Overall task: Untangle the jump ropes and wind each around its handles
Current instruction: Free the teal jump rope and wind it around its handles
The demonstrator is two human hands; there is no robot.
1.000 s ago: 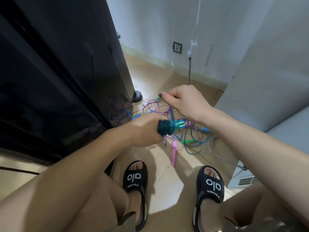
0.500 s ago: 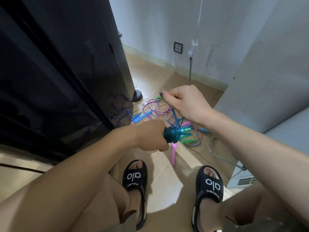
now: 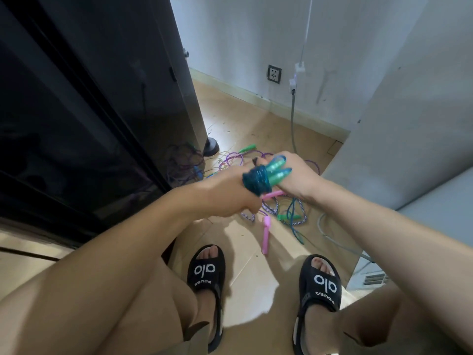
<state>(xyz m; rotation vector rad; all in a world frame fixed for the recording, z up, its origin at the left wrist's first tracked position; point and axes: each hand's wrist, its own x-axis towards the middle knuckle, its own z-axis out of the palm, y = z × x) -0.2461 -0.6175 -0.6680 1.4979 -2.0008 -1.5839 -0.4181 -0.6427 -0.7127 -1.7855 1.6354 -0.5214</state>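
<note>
teal rope (image 3: 256, 181) sits wound in tight coils round a pair of green handles (image 3: 277, 170), and that bundle is in my left hand (image 3: 227, 193), whose fingers curl round the coiled end. the handle tips poke out past my knuckles, up and away from me, toward my right hand (image 3: 294, 175). my right hand is right against those tips, fingers bent, the thumb and forefinger closed near the free end of the rope; the frame is smeared with motion there, so i cannot tell exactly what the fingertips are pinching.

below my two hands, on the tan floor (image 3: 243, 252), lies the tangle (image 3: 281, 213) of other ropes: a blue-and-white braided one, a dark teal loop, a small green handle among them. a pink handle (image 3: 265, 235) lies flat just beneath the bundle, pointing back at my feet, and a second pink handle (image 3: 272, 194) shows right under my left knuckles. beyond my hands, purple rope (image 3: 230, 160) loops across the floor toward the black cabinet (image 3: 102, 98) on the left, with another green handle (image 3: 247, 148) at its far edge.

nearer to me than the grip are my two black slides (image 3: 206, 272). a grey cable (image 3: 293, 124) hangs down the far wall beside a wall socket (image 3: 274, 74).
</note>
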